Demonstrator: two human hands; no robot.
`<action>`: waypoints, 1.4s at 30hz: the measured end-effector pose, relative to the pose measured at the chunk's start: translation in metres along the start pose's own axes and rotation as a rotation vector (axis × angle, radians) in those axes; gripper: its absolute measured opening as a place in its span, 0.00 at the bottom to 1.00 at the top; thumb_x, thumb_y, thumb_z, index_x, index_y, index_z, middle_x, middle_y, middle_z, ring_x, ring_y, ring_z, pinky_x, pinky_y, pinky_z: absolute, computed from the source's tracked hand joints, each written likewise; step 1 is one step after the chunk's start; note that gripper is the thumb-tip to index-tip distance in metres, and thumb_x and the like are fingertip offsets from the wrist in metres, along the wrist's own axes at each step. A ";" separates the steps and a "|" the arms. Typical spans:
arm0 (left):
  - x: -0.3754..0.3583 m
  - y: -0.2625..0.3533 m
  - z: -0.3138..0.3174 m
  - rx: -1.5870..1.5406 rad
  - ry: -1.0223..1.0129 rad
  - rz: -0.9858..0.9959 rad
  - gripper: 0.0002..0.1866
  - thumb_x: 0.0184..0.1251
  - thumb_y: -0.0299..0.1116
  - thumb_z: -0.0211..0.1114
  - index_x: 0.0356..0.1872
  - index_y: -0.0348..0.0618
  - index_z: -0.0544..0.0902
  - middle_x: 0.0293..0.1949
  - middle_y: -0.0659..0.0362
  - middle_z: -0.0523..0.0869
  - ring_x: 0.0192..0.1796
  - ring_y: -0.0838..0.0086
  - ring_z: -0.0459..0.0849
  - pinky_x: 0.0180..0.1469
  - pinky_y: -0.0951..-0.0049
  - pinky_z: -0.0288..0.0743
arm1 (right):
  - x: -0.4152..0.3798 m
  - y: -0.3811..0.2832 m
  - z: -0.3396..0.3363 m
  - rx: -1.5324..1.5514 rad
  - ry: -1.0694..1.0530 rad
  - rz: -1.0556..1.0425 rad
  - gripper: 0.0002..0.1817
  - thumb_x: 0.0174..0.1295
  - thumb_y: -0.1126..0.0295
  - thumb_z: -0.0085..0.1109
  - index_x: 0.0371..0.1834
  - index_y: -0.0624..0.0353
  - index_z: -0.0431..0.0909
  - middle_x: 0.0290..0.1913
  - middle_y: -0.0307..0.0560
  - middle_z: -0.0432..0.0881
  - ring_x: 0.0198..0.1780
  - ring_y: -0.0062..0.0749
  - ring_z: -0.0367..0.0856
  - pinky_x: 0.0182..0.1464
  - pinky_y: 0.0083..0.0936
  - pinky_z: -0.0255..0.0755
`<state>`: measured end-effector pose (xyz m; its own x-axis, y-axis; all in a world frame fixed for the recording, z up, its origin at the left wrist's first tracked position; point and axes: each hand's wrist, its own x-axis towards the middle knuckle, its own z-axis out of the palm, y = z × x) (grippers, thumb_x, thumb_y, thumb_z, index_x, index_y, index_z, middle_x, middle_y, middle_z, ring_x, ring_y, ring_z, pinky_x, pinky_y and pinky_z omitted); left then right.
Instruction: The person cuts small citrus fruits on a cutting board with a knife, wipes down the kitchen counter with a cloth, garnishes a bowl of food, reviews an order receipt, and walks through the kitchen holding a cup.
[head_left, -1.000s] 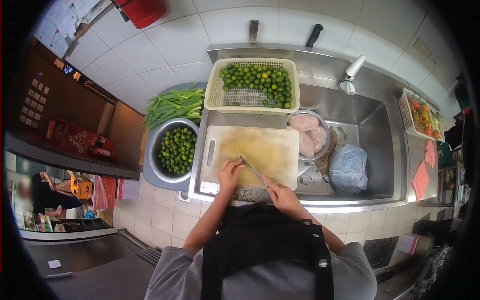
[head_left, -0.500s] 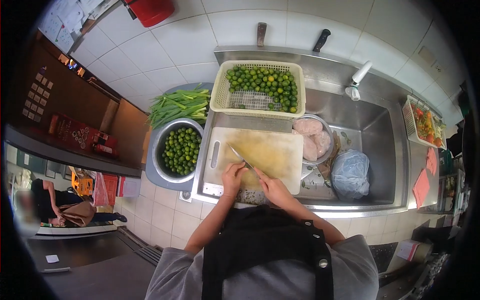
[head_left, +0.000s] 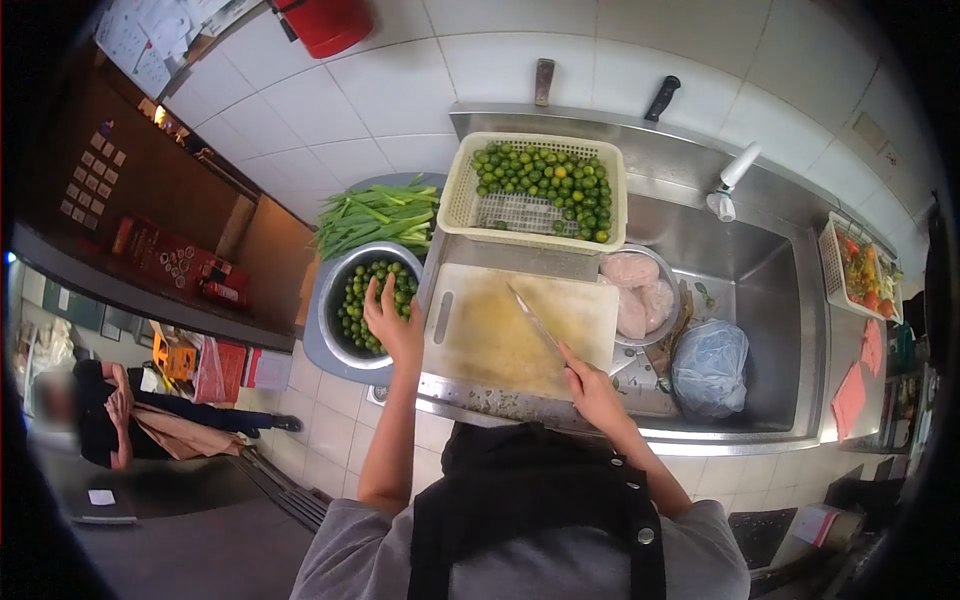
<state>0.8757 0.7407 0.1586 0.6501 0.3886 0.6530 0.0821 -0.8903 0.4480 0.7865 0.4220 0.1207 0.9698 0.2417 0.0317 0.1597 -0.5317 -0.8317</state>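
My left hand (head_left: 396, 328) is over the right side of a metal bowl (head_left: 336, 345) of small green limes (head_left: 352, 300). Its fingers are spread and nothing shows in its grip. My right hand (head_left: 592, 388) grips the handle of a kitchen knife (head_left: 537, 322). The blade points up and left above a white cutting board (head_left: 466, 368) stained yellow in the middle. Behind the board sits a cream plastic basket (head_left: 455, 205) with more limes, a few of them yellowish.
Green onions (head_left: 375, 215) lie behind the bowl. Right of the board, a bowl of raw chicken (head_left: 632, 290) and a tied plastic bag (head_left: 710, 365) sit in the sink (head_left: 770, 290) near a faucet (head_left: 735, 180). A vegetable basket (head_left: 855, 265) stands far right. Another person (head_left: 115, 410) stands at left.
My left hand has left the cutting board and moved left to the limes in the metal bowl, its fingers spreading. My right hand has shifted slightly right, still with the knife.
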 end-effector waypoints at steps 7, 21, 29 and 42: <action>0.068 0.110 0.091 -0.445 -0.526 0.414 0.14 0.62 0.26 0.67 0.49 0.44 0.85 0.54 0.52 0.84 0.57 0.54 0.81 0.57 0.58 0.75 | -0.005 0.009 0.007 -0.057 -0.033 0.055 0.29 0.71 0.70 0.50 0.77 0.45 0.63 0.50 0.67 0.81 0.49 0.64 0.80 0.52 0.49 0.75; 0.064 0.160 0.280 0.039 -1.361 0.466 0.18 0.67 0.27 0.68 0.58 0.46 0.82 0.52 0.51 0.86 0.51 0.55 0.86 0.54 0.58 0.80 | -0.003 0.021 0.012 -0.051 -0.030 0.107 0.30 0.72 0.67 0.49 0.77 0.38 0.61 0.54 0.63 0.81 0.47 0.63 0.82 0.50 0.50 0.77; 0.082 0.165 0.139 -1.370 -1.249 -0.239 0.17 0.78 0.27 0.54 0.65 0.42 0.74 0.60 0.52 0.80 0.57 0.68 0.83 0.61 0.69 0.79 | 0.001 0.014 0.006 -0.054 -0.079 0.148 0.29 0.72 0.66 0.49 0.77 0.39 0.61 0.53 0.65 0.81 0.47 0.64 0.82 0.50 0.50 0.77; 0.033 0.094 0.028 -1.220 -1.039 -0.119 0.13 0.72 0.25 0.63 0.55 0.41 0.77 0.52 0.58 0.82 0.51 0.72 0.85 0.54 0.72 0.79 | -0.001 0.012 0.009 -0.066 -0.043 0.090 0.28 0.71 0.68 0.50 0.76 0.42 0.64 0.52 0.66 0.81 0.48 0.63 0.82 0.50 0.49 0.76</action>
<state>0.9259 0.6632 0.2049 0.9326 -0.3363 0.1307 -0.1241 0.0410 0.9914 0.7858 0.4227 0.1061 0.9722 0.2244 -0.0670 0.0850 -0.6046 -0.7920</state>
